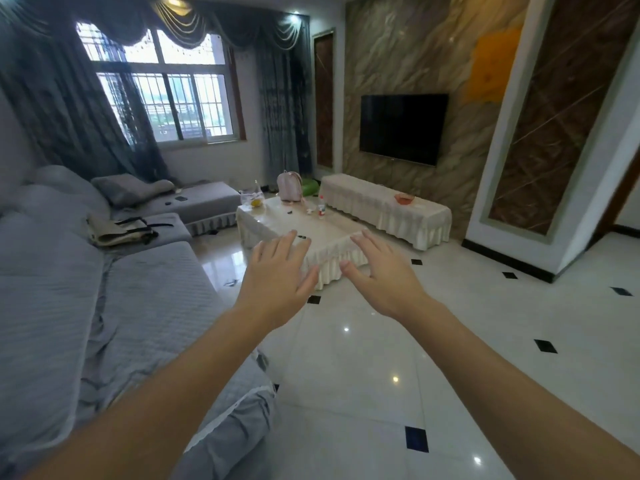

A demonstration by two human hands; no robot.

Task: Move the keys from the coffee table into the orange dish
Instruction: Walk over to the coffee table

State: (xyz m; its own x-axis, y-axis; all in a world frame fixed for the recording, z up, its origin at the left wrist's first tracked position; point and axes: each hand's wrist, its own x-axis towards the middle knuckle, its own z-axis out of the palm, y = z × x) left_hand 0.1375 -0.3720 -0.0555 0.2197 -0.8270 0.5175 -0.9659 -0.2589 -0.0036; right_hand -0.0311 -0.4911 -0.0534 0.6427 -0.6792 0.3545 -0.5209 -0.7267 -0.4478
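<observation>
Two hands are extended ahead of you, palms down, fingers spread and holding nothing: your left hand (277, 271) and your right hand (377, 271) sit side by side, a small gap between the thumbs. Both hang in the air over the tiled floor (381, 358), well short of the coffee table (311, 223).

The keys appear to be the small dark item (302, 236) on the near part of the tabletop, showing just past your left fingertips; at this range the item is too small to confirm, and its long axis cannot be read. A second dark speck (289, 212) lies farther back on the table and could equally be the keys. Judged by line of sight, the left hand is nearer the near item.

The orange dish (403, 198) rests on the long cream-draped TV bench (388, 206) beyond the table, ahead and to your right, well apart from either dark item. The carry will therefore run rightward across the table's far side.

Other items noted: a white bottle with a red cap (322, 206) and a pink backpack (289, 186) stand toward the table's far end, and a grey sofa (104, 289) borders your left. The floor between you and the table shows no obstruction.
</observation>
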